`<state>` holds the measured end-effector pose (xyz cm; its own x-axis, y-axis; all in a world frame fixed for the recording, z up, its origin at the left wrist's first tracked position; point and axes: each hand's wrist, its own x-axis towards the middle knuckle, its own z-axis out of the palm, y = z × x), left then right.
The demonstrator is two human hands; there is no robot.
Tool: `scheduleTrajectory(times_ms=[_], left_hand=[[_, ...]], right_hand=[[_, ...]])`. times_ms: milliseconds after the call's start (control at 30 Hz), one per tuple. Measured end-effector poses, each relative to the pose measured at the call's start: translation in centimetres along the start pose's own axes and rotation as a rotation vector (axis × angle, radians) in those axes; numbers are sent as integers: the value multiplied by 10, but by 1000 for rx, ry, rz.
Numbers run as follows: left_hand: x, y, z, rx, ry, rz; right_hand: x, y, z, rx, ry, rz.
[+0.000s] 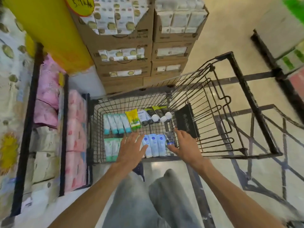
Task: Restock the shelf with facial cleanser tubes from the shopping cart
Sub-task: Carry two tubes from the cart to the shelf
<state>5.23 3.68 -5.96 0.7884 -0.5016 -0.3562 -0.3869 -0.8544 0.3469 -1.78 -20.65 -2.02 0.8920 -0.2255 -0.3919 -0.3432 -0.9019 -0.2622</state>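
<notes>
A black wire shopping cart (233, 66) stands in front of me with facial cleanser tubes lying in its basket. At the back lie several teal-capped white tubes (116, 123), a yellow tube (133, 119) and dark tubes with white caps (156, 115). Nearer me lie green-white tubes (111, 148), three pale blue tubes (155, 144) and a small dark tube (169, 139). My left hand (131, 148) hovers with fingers spread over the tubes left of the blue ones. My right hand (181, 143) reaches in beside the dark tube, fingers relaxed, holding nothing.
Stacked cardboard cartons (139, 46) of boxed goods stand behind the cart. A low black shelf frame (64, 129) on the left holds pink packs (75, 137) and white packs. A yellow pillar (49, 30) rises at the upper left. Tiled floor lies to the right.
</notes>
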Motion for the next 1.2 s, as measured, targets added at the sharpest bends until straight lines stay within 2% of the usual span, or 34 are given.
scheduleTrajectory(times_ms=[200,367,533,700,833,1100,1200], left_hand=[[60,-19,31,-54,-91,-29],[104,-32,90,-63,-146,-54],[138,-47,155,-117,-173,-84],[161,-54,195,-194,-195,-113],[173,-57,209,-242,-195,-112],[176,-58,214,-328,-113,-28],[176,-60,215,-337,-84,-14]], right_hand=[[70,27,43,41,-201,129],[128,59,101,21,-396,201],[168,89,173,198,-520,400],[185,105,236,183,-543,515],[192,98,263,48,-468,576],[191,94,276,-19,-356,547],[188,93,271,87,-375,579]])
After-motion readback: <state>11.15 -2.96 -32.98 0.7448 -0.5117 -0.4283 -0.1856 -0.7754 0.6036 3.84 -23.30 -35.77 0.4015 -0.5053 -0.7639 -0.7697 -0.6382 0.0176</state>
